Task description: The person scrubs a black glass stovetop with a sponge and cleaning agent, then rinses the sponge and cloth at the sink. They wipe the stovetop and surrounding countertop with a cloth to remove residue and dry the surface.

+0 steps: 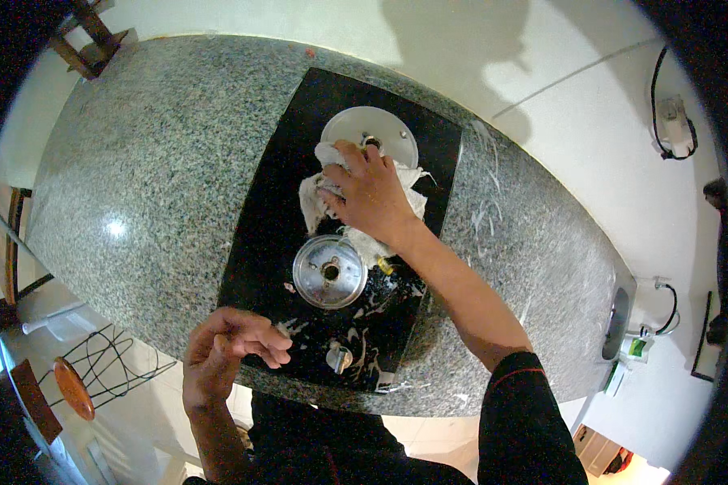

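Observation:
My right hand (367, 191) presses a crumpled whitish cloth (312, 197) onto a black glass cooktop (267, 212), with the fingertips at the near side of the large round burner plate (352, 124). Part of that plate is hidden under hand and cloth. Nearer to me lies a smaller shiny metal burner plate (306, 276) with a hole at its centre. The cloth's lower end reaches its right side, beside a small yellow piece (386, 265). Loosely curled and holding nothing visible, my left hand (236, 342) hovers by the cooktop's near left corner. A control knob (338, 357) stands near the front edge.
Whitish wet streaks mark the cooktop's front and the speckled granite counter (485, 206) to the right. A sink (617, 324) is at the far right. At lower left stands a wire-framed stool (74, 388). The wall (461, 54) runs behind the counter.

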The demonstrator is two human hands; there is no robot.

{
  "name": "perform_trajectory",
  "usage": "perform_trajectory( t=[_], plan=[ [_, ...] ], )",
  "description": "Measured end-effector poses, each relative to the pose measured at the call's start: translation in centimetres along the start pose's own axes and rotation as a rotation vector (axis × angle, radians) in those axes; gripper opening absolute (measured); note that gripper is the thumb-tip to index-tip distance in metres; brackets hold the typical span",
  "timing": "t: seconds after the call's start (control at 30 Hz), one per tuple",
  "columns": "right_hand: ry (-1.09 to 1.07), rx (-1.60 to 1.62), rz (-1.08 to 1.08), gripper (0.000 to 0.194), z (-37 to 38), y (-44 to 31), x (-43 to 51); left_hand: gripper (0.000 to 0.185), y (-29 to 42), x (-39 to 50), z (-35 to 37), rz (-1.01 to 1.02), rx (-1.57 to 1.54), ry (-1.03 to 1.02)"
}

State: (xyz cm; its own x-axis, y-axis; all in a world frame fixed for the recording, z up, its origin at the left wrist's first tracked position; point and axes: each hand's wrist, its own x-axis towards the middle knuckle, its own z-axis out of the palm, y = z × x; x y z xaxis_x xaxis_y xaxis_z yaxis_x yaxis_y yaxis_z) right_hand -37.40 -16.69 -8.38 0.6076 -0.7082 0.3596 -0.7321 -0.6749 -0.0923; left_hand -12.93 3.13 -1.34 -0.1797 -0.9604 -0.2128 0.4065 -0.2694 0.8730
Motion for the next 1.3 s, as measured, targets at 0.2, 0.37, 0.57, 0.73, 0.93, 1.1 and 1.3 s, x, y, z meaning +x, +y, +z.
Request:
perform_trajectory(
  t=[0.2, 0.37, 0.57, 0.73, 0.93, 1.1, 1.3],
  plan=[
    [-0.01, 0.024, 0.147, 0.026, -0.5, -0.4, -4.8, 0.06, 0.6, -0.1, 0.4, -0.107, 0.012, 0.066],
    [-0.185, 0.055, 0.398, 0.029, -4.6, 1.1, -5.5, 0.055, 1.6, -2.0, 0.3, 0.032, -0.063, 0.017],
    [0.259, 0.169, 0.562, 0.047, -1.4, 3.2, 3.7, 0.05, 0.7, -3.9, -2.1, 0.055, -0.112, 0.12],
    [0.062, -0.234, 0.478, 0.039, 5.5, 2.2, 7.4, 0.053, 0.1, -3.8, -2.8, 0.087, -0.152, 0.076],
    [-0.067, 0.193, 0.02, 0.028, 3.1, -0.1, 3.8, 0.057, 0.7, -3.5, -2.7, 0.021, -0.108, 0.081],
    [-0.311, 0.77, 0.233, 0.023, -0.2, -2.5, -0.2, 0.058, 0.8, -3.3, -3.2, 0.077, -0.13, 0.089],
    [0.197, 0.246, 0.433, 0.036, 3.9, 6.1, 9.9, 0.063, 0.7, -4.1, -4.6, 0.02, -0.107, 0.223]
  ],
)
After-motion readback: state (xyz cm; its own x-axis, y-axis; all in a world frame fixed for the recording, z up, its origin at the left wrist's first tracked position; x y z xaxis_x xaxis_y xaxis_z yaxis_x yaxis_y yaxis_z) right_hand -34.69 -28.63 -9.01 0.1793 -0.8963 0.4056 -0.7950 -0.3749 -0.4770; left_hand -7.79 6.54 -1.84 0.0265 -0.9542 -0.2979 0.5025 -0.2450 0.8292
